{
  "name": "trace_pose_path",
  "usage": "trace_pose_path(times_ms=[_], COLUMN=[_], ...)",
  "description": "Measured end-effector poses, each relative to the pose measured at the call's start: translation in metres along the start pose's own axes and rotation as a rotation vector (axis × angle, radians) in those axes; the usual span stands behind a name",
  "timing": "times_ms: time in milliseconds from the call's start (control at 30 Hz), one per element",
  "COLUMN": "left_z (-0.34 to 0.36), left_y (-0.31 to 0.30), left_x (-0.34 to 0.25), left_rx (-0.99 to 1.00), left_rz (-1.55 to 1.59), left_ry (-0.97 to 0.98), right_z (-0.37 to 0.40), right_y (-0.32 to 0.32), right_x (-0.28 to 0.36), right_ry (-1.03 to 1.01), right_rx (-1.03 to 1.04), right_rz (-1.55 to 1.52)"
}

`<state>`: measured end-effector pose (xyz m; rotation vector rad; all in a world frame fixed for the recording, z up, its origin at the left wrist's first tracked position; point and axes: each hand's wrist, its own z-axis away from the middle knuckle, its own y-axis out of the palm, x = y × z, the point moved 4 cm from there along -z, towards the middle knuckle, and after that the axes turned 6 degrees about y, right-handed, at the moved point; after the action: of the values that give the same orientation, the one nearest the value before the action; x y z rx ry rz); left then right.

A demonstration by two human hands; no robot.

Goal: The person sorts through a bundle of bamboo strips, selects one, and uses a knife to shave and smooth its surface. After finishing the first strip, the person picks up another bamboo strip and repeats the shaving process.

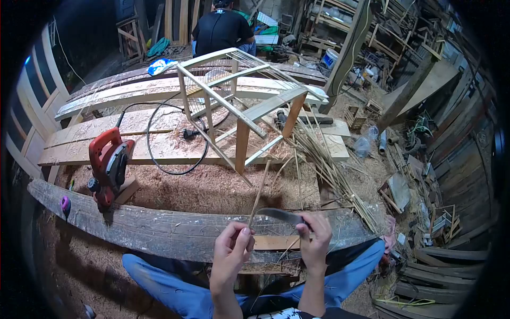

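Note:
My left hand (231,250) is closed around a thin wooden stick (259,195), which stands up and leans slightly right. In my right hand (315,238) is a knife (280,214) with a dark curved blade, held by its handle. The blade points left, and its tip comes right at the stick just above my left fingers. Both hands are over the near edge of a worn grey plank (175,227). A short light board (276,243) lies on that plank between my hands.
A red electric planer (110,165) stands at the left with its black cord. Beyond the plank sits a wooden frame (260,109) with slats. A bundle of thin sticks (334,175) leans at the right. A person (220,32) sits at the back, facing away.

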<state>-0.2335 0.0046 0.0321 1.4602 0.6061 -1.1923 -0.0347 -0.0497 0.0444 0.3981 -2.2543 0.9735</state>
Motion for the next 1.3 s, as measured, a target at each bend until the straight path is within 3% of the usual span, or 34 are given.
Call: trace_pose_path(times_ms=[333, 533, 600, 700, 833, 900, 967, 1033, 1100, 1200, 1300], left_z=[0.000, 0.001, 0.002, 0.009, 0.010, 0.011, 0.023, 0.025, 0.019, 0.002, 0.005], left_y=[0.007, 0.001, 0.002, 0.007, 0.004, -0.008, -0.017, -0.019, -0.013, 0.003, 0.005], left_x=[0.013, 0.022, 0.019, 0.017, 0.008, -0.005, -0.017, -0.022, -0.008, 0.007, 0.019], left_rx=[0.030, 0.143, 0.128, 0.115, 0.044, -0.058, -0.029, -0.082, -0.057, 0.003, 0.052], left_rz=[-0.020, -0.286, -0.471, -0.357, -0.308, -0.242, -0.167, -0.248, -0.294, -0.095, -0.138], left_ry=[-0.002, 0.048, 0.144, 0.231, 0.139, 0.022, 0.017, 0.080, 0.059, 0.021, 0.015], right_z=[0.005, 0.004, 0.002, -0.002, -0.008, -0.011, -0.009, -0.006, 0.000, 0.015, 0.017], right_y=[0.019, 0.023, 0.021, 0.017, 0.012, 0.002, -0.027, -0.043, -0.027, 0.001, 0.017], right_x=[0.033, 0.035, 0.035, 0.038, 0.018, -0.006, -0.082, -0.069, -0.019, -0.007, 0.014], right_ry=[-0.065, -0.140, -0.155, -0.192, -0.210, -0.255, 0.151, 0.132, -0.071, -0.103, -0.128], right_rx=[0.142, 0.162, 0.175, 0.170, 0.163, 0.075, -0.380, -0.298, -0.049, 0.032, 0.133], right_rz=[-0.046, -0.041, -0.023, 0.002, 0.035, 0.174, 0.160, 0.181, 0.176, 0.034, -0.015])
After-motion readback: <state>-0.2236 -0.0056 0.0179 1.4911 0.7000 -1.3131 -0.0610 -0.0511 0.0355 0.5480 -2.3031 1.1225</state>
